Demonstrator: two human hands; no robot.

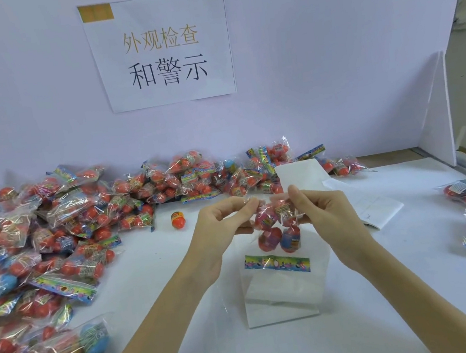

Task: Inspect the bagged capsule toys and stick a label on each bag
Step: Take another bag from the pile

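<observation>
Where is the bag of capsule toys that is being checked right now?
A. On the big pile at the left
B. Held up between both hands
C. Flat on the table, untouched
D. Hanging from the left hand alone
B: the left hand and the right hand both pinch the top of the bag, which hangs above the table.

held bag [276, 230]: clear glossy plastic film, crinkled; capsules inside smooth shiny plastic. table [368, 322]: white, smooth, faintly reflective. wall sign [161, 51]: matt paper.
</observation>
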